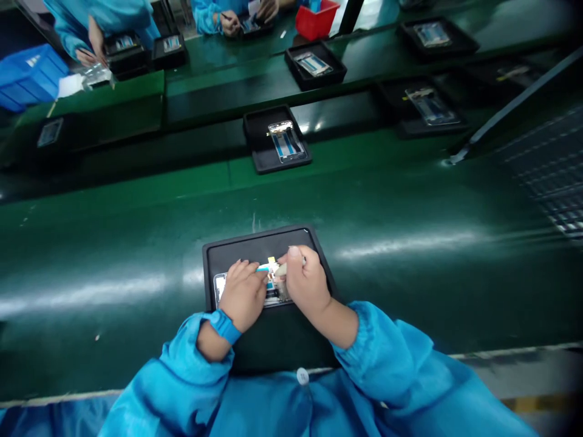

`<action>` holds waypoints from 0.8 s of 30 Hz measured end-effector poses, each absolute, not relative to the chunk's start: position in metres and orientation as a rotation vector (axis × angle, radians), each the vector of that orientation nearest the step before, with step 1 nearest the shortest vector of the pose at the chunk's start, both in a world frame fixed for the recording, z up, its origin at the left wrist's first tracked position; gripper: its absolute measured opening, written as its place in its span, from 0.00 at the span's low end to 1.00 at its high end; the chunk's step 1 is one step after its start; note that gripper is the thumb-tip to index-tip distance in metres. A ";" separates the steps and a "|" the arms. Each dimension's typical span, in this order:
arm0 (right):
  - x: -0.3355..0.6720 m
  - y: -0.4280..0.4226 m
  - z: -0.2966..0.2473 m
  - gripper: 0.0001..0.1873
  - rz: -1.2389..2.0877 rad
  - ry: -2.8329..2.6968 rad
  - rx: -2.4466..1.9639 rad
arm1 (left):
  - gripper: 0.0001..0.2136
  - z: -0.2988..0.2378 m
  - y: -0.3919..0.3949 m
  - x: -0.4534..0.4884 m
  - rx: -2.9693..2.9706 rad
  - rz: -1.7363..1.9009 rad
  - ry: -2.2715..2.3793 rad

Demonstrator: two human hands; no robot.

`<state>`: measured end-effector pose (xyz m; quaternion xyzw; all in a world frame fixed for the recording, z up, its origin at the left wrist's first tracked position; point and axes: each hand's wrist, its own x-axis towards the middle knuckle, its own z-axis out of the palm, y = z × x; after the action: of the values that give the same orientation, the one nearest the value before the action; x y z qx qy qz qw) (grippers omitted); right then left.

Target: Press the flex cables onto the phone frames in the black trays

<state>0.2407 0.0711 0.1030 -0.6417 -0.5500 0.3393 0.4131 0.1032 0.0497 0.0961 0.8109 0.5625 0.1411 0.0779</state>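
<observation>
A phone frame (pixel 272 298) with blue strips and a small yellow tab lies in a black tray (pixel 237 249) directly before me. My left hand (pixel 243 294) is laid palm down across the left part of the frame, its bent fingers gripping over the far side. In my right hand (pixel 307 282) is a pale, thin pointed tool (pixel 281 270), pinched between closed fingers. Its tip reaches the frame's parts near the yellow tab; whether it touches them I cannot tell. Both hands cover much of the frame.
Ahead on the green bench (pixel 136 224) sits another black tray (pixel 259 156) with an open phone. Several more trays stand farther back. A red bin (pixel 314 23), a blue bin (pixel 31 76) and co-workers' hands appear beyond. A metal rod (pixel 514 106) slants at right.
</observation>
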 end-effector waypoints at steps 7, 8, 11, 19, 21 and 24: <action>0.239 0.069 0.106 0.14 0.713 -1.562 -1.520 | 0.09 0.098 0.050 0.105 2.352 0.367 1.731; 0.239 0.069 0.106 0.13 0.679 -1.589 -1.492 | 0.10 0.097 0.050 0.105 2.349 0.364 1.729; 0.240 0.068 0.106 0.13 0.605 -1.637 -1.451 | 0.10 0.097 0.050 0.104 2.327 0.377 1.709; 0.235 0.071 0.111 0.20 0.415 -2.067 -1.202 | 0.10 0.101 0.053 0.099 2.201 0.389 1.645; 0.236 0.072 0.110 0.19 0.483 -1.981 -1.250 | 0.09 0.101 0.055 0.099 2.188 0.372 1.648; 0.239 0.073 0.106 0.17 0.749 -1.637 -1.498 | 0.07 0.101 0.057 0.102 2.179 0.364 1.704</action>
<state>0.2392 0.0733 0.1063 -0.5893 -0.6438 0.2944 0.3894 0.1016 0.0572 0.1006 0.7690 0.6013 0.1285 0.1751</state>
